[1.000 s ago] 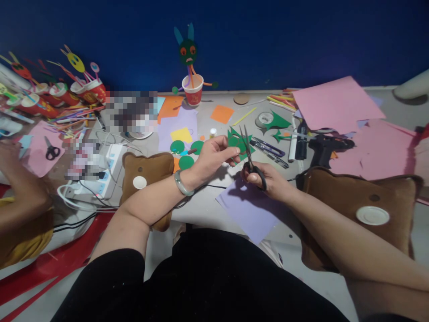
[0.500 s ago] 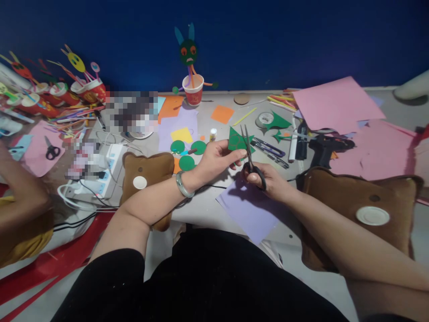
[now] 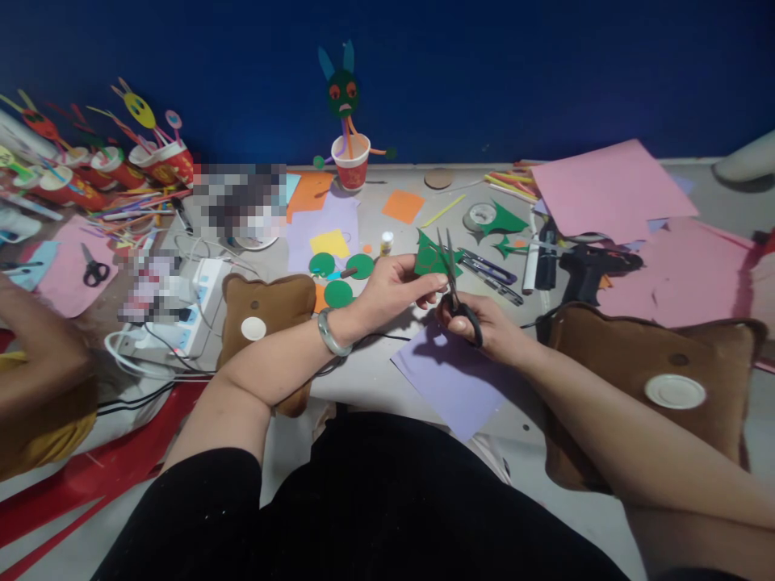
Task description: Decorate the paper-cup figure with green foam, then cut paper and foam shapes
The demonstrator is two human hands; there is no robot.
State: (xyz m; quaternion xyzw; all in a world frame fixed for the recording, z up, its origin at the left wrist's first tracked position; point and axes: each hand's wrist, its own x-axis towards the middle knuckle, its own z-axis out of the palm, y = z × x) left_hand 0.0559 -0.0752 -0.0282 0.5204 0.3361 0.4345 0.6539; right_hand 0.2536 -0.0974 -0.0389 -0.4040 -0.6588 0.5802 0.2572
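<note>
Between its thumb and fingers my left hand [image 3: 403,289] pinches a piece of green paper [image 3: 429,257] with shapes drawn on it. Black-handled scissors [image 3: 465,315] are gripped in my right hand [image 3: 493,327], blades pointing up and a little apart at the right side of the green paper. Below both hands lies a sheet of purple paper [image 3: 445,387]. Several green paper circles [image 3: 337,295] rest on the table left of my left hand, near a glue stick [image 3: 386,242].
Two brown cushions [image 3: 642,436] flank me at the table edge. A glue gun [image 3: 599,265], markers [image 3: 529,266] and a utility knife [image 3: 490,266] lie to the right. A red cup [image 3: 351,169] with a paper figure stands at the back. A power strip [image 3: 197,311] is left.
The green paper has tilted slightly, and a notch now shows at its upper edge. The scissor blades have shifted a little against it; both hands stay nearly in place.
</note>
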